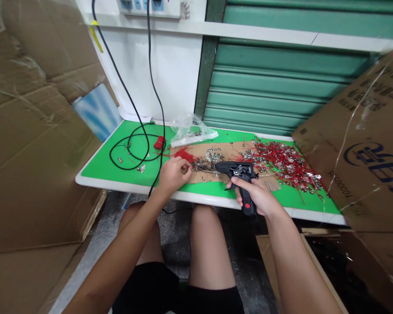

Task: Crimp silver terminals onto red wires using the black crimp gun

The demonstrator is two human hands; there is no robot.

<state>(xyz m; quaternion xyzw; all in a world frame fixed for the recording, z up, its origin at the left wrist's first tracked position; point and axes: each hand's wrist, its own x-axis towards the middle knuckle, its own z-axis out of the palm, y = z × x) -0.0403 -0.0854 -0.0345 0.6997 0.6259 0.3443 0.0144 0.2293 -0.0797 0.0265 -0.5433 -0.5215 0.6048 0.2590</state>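
Observation:
My right hand [260, 195] is wrapped round the grip of a black soldering gun [237, 168]. The gun's tip points left, low over a cardboard sheet [231, 149], and a thin solder wire [271, 174] runs from its rear. Near the tip, my left hand [174, 174] is closed with thumb and forefinger together; whatever lies between them is too small to make out. Just beyond that hand lies a bunch of red wires [184, 153]. Small round metal pieces [214, 155] are grouped on the cardboard behind the gun.
A heap of red wires with metal ends [286, 163] covers the table's right side. Behind sit a clear plastic bag [190, 128] and a red spool-like piece [159, 142]. Black cable [131, 168] loops on the green table [96, 161]. Large cardboard boxes [363, 144] flank both sides.

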